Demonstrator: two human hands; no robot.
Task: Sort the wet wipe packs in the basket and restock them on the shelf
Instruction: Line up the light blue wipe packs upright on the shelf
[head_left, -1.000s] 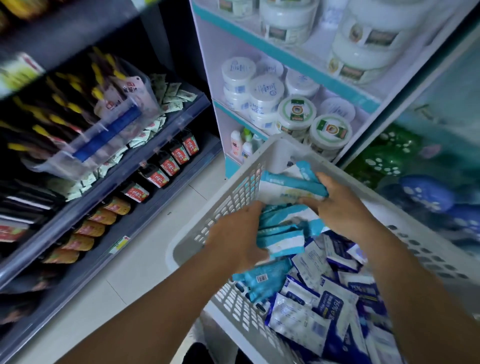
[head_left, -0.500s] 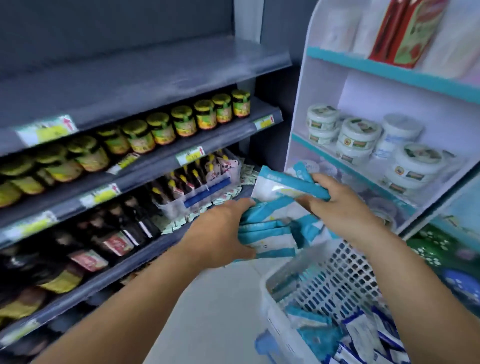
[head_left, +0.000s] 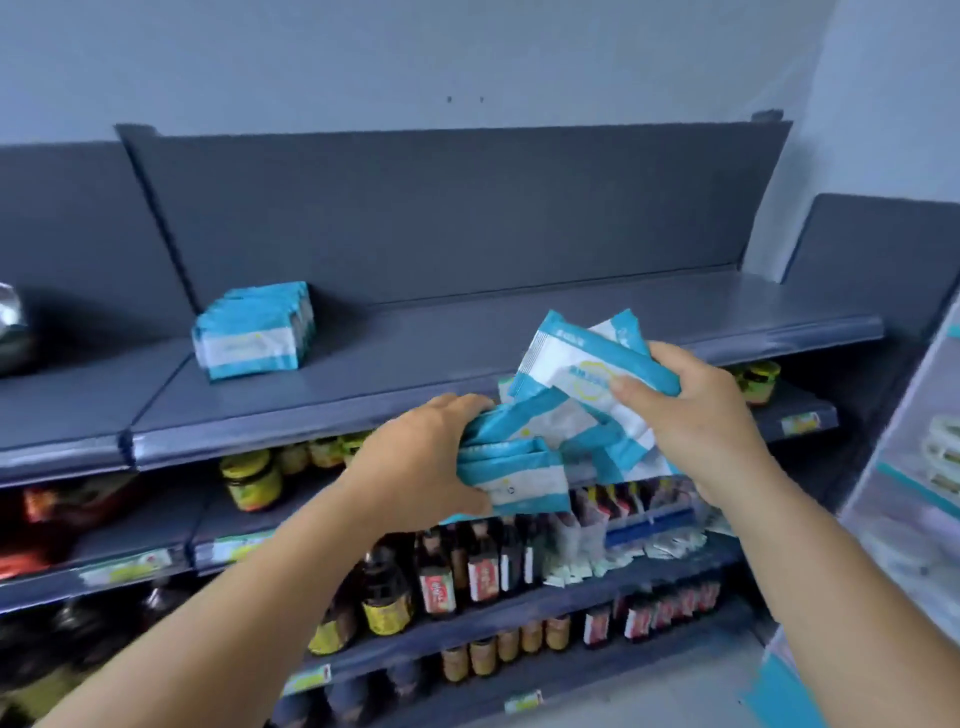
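Fingers (head_left: 631, 388) of my right hand (head_left: 696, 415) and left hand (head_left: 421, 457) curl around a bundle of wet wipe packs (head_left: 550, 415), soft crinkly teal-and-white pouches with unreadable print, just before the top shelf's (head_left: 415, 364) front edge. More stacked packs (head_left: 254, 338) sit near its left end.

A shop aisle, dark grey retail shelving (head_left: 519, 332) in tiers, price labels (head_left: 124, 566) clipped to shelf edges, rows of jars (head_left: 252, 478) and sauce bottles (head_left: 483, 566) facing out, a stack of wet wipe packs (head_left: 254, 345) far left on the top shelf.
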